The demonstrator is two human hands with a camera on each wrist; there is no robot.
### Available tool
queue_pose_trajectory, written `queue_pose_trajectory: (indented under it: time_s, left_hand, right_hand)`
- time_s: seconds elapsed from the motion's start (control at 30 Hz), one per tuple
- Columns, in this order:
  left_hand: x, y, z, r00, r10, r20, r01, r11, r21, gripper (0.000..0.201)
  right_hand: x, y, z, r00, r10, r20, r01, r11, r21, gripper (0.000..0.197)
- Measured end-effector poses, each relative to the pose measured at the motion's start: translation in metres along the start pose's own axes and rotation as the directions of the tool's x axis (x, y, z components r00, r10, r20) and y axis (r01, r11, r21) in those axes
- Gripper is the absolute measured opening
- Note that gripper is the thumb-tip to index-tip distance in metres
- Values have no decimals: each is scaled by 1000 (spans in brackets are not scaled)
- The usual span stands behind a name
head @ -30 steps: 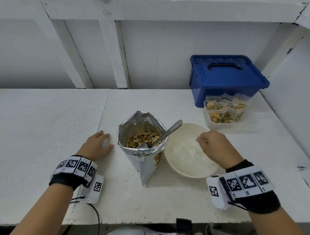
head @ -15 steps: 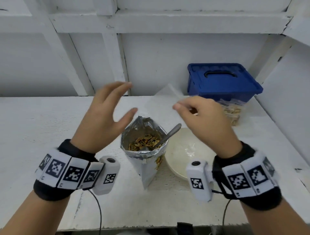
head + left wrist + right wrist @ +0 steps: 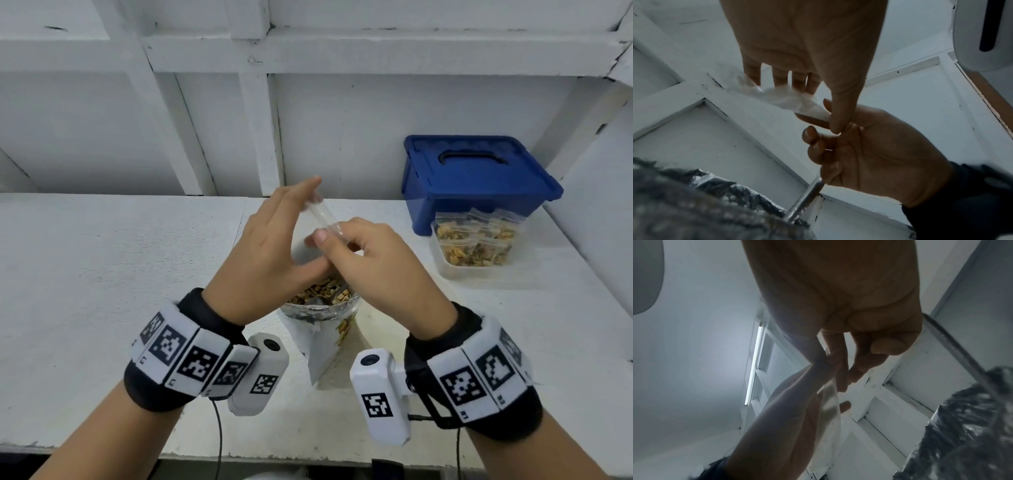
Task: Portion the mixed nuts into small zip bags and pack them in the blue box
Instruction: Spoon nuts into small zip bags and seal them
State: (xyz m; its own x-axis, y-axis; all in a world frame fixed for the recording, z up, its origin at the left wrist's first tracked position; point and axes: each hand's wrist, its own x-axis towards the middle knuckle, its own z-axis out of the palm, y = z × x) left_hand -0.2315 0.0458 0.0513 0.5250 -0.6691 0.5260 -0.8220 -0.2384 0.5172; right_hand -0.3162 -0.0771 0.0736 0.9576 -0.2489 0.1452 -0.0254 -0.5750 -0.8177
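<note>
Both hands are raised above the open foil bag of mixed nuts [image 3: 320, 310], which stands upright on the table. An empty clear zip bag [image 3: 322, 219] [image 3: 789, 99] [image 3: 830, 410] hangs between the hands. My right hand [image 3: 370, 267] [image 3: 869, 146] pinches its lower end with thumb and forefinger. My left hand [image 3: 281, 240] [image 3: 787, 410] has straight fingers laid along the bag, its thumb reaching to the right hand's fingers. A metal spoon [image 3: 807, 199] [image 3: 953, 344] stands in the nuts. The blue box [image 3: 479, 178] sits at the back right, lid on.
A clear tub [image 3: 445, 267] of several filled zip bags stands in front of the blue box. The white table [image 3: 102, 274] stretches to the left. A white framed wall [image 3: 205, 120] runs behind it, and another wall closes in the right side.
My right hand lifted a clear zip bag from the bowl. My left hand rose off the table to meet it. Both now hold together over the nut bag.
</note>
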Motion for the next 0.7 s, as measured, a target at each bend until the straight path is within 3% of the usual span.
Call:
queue_pose_trajectory:
  time_s: [0.2, 0.37, 0.5, 0.7]
  left_hand:
    - [-2, -3, -2, 992, 56, 111, -52, 998, -40, 70]
    - [-4, 2, 1, 988, 93, 124, -89, 995, -34, 73]
    - [-5, 3, 5, 994, 33, 101, -34, 999, 2, 88]
    - [-6, 3, 6, 998, 9, 66, -10, 1000, 22, 67]
  right_hand:
    - [-1, 4, -11, 996, 84, -7, -80, 967, 242, 24]
    - [-3, 11, -14, 999, 47, -20, -42, 974, 224, 16]
    - [-5, 11, -13, 997, 44, -70, -26, 971, 239, 13]
    - [-9, 11, -13, 996, -15, -89, 29, 988, 155, 20]
